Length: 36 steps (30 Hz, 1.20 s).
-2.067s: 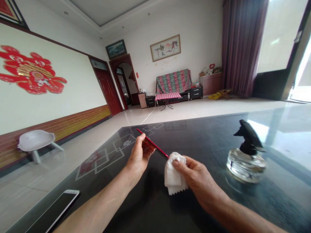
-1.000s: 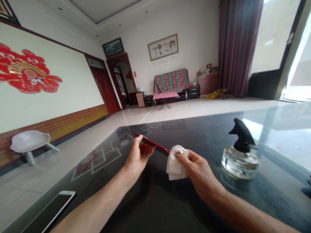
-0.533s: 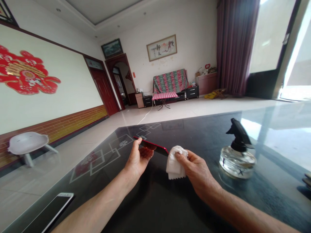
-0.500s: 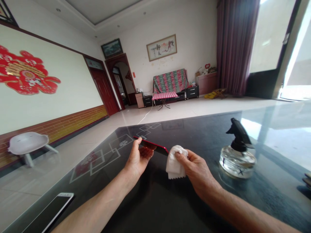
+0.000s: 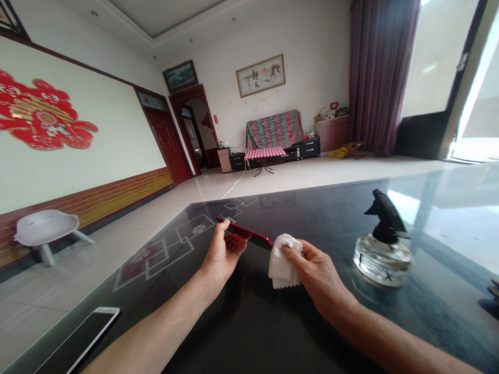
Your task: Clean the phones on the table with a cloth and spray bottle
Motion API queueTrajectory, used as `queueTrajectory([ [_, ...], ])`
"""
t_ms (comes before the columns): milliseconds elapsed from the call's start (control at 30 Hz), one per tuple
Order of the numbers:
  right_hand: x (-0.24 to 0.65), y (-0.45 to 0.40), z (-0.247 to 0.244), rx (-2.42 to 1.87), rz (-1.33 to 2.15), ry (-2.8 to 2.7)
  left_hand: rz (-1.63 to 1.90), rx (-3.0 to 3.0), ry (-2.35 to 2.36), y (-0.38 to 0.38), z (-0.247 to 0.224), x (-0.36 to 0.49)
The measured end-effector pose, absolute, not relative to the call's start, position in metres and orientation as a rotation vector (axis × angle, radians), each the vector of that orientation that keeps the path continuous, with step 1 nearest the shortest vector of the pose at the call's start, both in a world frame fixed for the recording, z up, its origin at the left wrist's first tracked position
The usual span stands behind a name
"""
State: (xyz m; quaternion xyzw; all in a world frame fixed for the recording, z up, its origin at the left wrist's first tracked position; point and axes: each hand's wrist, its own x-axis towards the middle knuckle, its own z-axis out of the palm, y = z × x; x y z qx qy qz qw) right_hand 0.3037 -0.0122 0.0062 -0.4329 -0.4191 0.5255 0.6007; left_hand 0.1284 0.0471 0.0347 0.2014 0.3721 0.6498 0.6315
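A thin dark phone with a red edge (image 5: 253, 236) is held up above the table, tilted and seen nearly edge-on. My left hand (image 5: 224, 249) grips its left end, thumb on top and fingers curled beneath. In my right hand (image 5: 317, 267) a folded white cloth (image 5: 284, 265) with a zigzag edge is pinched under the thumb. The cloth covers the phone's right end and seems to touch it. To the right of my right hand stands a clear spray bottle (image 5: 382, 259) with a black trigger head, holding clear liquid.
The glossy dark table (image 5: 241, 332) has a pattern of pale squares. A white phone (image 5: 80, 340) lies at its near left edge, and a dark object (image 5: 493, 291) shows at the far right. A white plastic stool (image 5: 49, 228) stands on the floor to the left.
Both hands, the phone and the cloth keep almost the same pose. The whole view has shifted very slightly.
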Motion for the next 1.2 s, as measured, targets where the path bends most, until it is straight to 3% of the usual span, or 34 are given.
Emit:
queueTrajectory([
  [967,0.304,-0.013,0.005,-1.055,1.165,-1.062,1.483,0.652,0.882,0.043,0.029,0.132],
  [1200,0.302,-0.023,0.023,-0.936,1.279,-1.075,1.487,0.740,0.949,0.050,0.022,0.126],
])
